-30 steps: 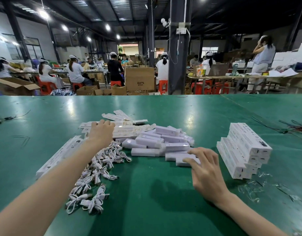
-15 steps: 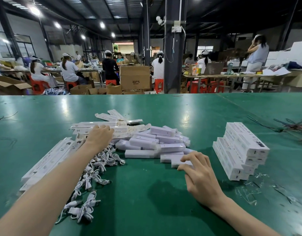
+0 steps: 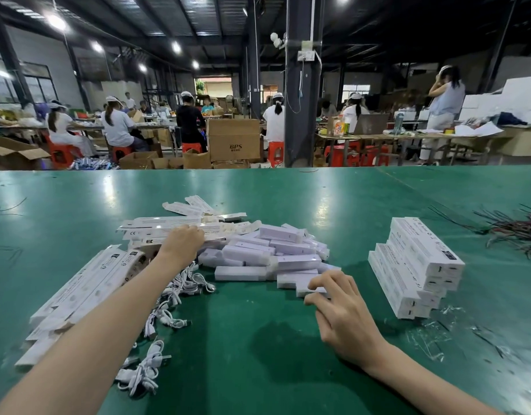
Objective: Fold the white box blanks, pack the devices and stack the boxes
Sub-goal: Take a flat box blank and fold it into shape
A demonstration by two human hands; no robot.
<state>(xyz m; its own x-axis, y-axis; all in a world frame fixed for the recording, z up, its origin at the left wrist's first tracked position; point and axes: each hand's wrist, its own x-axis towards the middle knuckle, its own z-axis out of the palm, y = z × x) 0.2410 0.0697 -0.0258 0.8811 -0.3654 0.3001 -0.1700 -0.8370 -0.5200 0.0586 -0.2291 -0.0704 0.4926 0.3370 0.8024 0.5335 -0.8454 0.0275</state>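
Curling from a flat spread, right hand (image 3: pixel 345 319) fingers (image 3: pixel 330 280) are pinching the nearest device (image 3: pixel 303 290) for packing; left hand (image 3: pixel 181 245) grip on box blanks (image 3: pixel 162 227) unclear.

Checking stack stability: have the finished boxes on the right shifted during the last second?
No. The finished boxes keep the same gap to the device pile and plastic scraps.

We see a green table (image 3: pixel 258 339) with a tangle of dark wires (image 3: pixel 515 232) at its right edge and scraps of clear film (image 3: pixel 428 336) nearer us. Beyond it we see a dark pillar (image 3: pixel 303 85), a cardboard box (image 3: pixel 233 142) marked BPS, red stools (image 3: pixel 276 151) and seated workers (image 3: pixel 117 124)
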